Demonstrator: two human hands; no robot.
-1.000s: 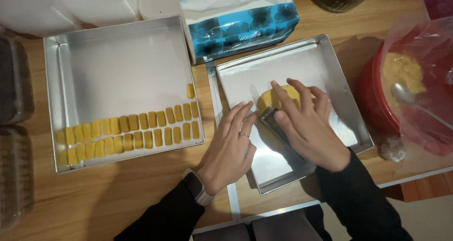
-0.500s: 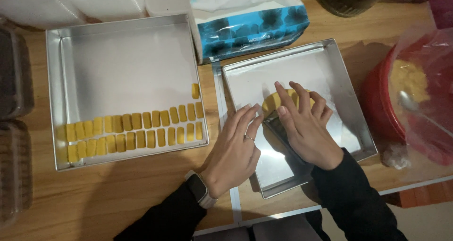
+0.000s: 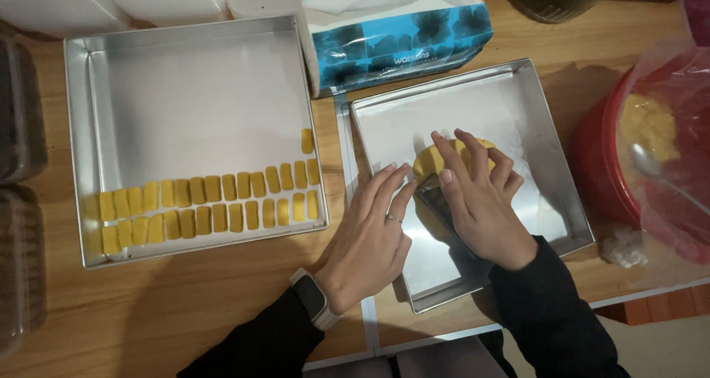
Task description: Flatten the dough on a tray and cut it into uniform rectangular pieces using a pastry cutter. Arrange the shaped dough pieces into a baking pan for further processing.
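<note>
A square metal tray lies in front of me with a lump of yellow dough in its middle. My right hand rests on the dough, fingers spread over it, and its thumb side holds a flat metal scraper on the tray floor. My left hand lies flat with straight fingers at the tray's left part, fingertips just beside the scraper and dough, holding nothing. It wears a ring, and a watch sits on that wrist.
A larger metal tray on the left holds two rows of small yellow dough pieces along its near side. A blue tissue box stands behind. At right are a red bowl, a plastic bag and a spoon. Plastic containers line the left edge.
My left hand has slid slightly back from the dough and its fingers have straightened. My right hand stays on the dough and scraper, pressing a little lower.
</note>
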